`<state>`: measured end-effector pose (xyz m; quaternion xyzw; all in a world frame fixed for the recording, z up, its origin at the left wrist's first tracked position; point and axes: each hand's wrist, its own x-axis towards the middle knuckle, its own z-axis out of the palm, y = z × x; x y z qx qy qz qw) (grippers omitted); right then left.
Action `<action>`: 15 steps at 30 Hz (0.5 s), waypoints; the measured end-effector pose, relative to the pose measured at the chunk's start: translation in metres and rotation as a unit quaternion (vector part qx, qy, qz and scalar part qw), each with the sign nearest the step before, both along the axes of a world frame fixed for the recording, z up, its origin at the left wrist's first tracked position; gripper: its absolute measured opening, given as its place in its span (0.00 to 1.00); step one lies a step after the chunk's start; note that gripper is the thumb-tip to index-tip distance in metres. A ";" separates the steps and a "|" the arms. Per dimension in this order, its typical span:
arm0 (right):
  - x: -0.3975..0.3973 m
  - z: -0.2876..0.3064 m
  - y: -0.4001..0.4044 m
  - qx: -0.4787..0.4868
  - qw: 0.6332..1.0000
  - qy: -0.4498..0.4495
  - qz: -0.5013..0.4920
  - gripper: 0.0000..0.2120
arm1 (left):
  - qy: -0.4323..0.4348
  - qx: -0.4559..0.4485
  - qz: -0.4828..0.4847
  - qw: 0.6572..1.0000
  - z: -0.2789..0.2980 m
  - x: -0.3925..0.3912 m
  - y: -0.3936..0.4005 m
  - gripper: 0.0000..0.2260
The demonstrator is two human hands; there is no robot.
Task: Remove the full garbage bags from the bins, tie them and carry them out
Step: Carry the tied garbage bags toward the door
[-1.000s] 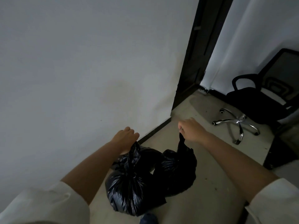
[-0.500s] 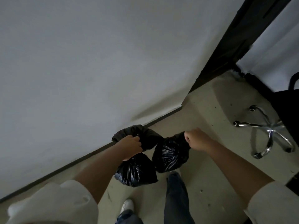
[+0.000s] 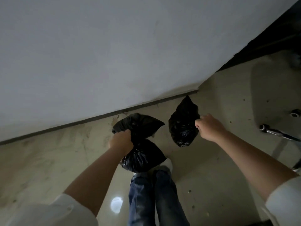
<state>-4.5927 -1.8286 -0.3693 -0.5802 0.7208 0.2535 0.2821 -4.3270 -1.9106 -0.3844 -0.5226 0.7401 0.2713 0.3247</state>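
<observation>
Garbage bags are out of the bins, look tied, and hang above the floor (image 3: 48, 160). Left hand (image 3: 121, 142) grips two bags (image 3: 141, 144); right hand (image 3: 209, 128) grips one bag (image 3: 182, 124). Carrying out is left.

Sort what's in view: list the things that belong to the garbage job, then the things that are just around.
Part of the job:
- left hand gripping two black bags
- right hand gripping one black bag

Just around:
- chair base at the right edge
- wall
- floor
</observation>
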 end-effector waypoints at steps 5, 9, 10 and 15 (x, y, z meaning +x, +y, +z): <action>-0.002 -0.030 -0.012 0.006 0.998 0.038 0.041 0.13 | 0.072 0.009 0.314 0.947 -0.030 -0.011 0.002 0.13; 0.001 -0.042 -0.018 0.027 0.996 0.063 0.064 0.12 | 0.061 0.003 0.448 0.892 -0.041 -0.017 0.003 0.15; 0.001 -0.044 -0.019 0.035 0.995 0.067 0.062 0.13 | 0.057 0.002 0.470 0.881 -0.045 -0.016 0.004 0.16; 0.002 -0.049 -0.028 0.045 0.996 0.074 0.030 0.15 | 0.058 -0.032 0.538 0.840 -0.048 -0.012 -0.001 0.18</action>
